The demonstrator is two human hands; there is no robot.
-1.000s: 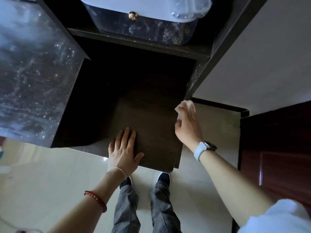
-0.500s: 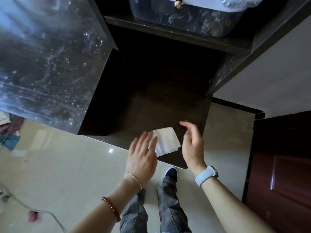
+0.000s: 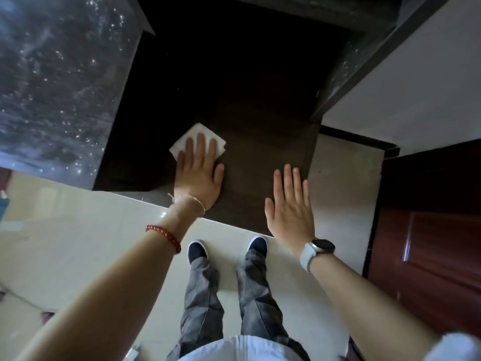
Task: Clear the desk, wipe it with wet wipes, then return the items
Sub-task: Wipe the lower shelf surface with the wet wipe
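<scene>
left hand [image 3: 199, 175] is flat on the wipe [image 3: 197, 140], palm down, fingers straight and together, pressing the white sheet onto the dark desk [image 3: 260, 157]. not a pinch, just a spread palm pinning it; the wipe's corners poke out past the fingertips and to the left of the hand. the wipe sits in the left half of the desk, a little way in from the near edge.

right hand [image 3: 289, 204] is open and empty, fingers stretched out, over the near right corner of the desk; whether the palm touches the desk or hovers, i cannot tell. the two hands are well apart, bare dark wood between them.

red bead bracelet [image 3: 164, 237] on the left forearm, a thin cord at that wrist. white-strapped watch [image 3: 316, 252] on the right wrist.

below the near edge, two dark shoes [image 3: 197, 250] on pale floor tiles [image 3: 78, 243], grey trousers above them. a sparkly grey panel [image 3: 52, 82] stands along the desk's left side, a white wall [image 3: 416, 87] beyond its right side, and a reddish door [image 3: 429, 243] at far right.
</scene>
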